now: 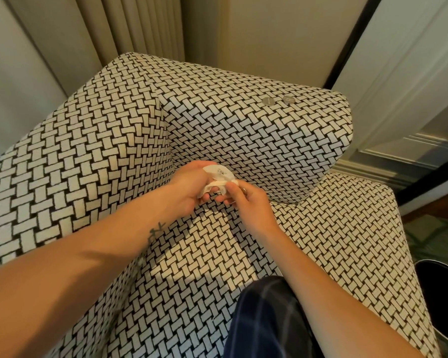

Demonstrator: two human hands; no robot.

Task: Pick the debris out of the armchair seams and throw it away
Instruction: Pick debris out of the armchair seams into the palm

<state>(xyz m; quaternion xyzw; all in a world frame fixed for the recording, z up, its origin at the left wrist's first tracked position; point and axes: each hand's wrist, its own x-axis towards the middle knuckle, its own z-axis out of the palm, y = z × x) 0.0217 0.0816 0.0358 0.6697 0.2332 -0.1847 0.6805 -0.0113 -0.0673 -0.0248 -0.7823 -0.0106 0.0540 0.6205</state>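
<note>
An armchair [93, 156] in black-and-white basket-weave fabric fills the view. Above the seam where the seat meets the backrest, my left hand [189, 188] grips a crumpled white paper scrap [219, 177] with small print on it. My right hand [246, 202], a ring on one finger, pinches the same scrap from the right side. Two silver coins [278, 100] lie side by side on top of the backrest.
A dark round bin [442, 293] stands on the floor at the right of the chair. My knee in dark checked cloth [267, 319] rests on the seat. Curtains hang behind the chair, and a white panelled door is at the right.
</note>
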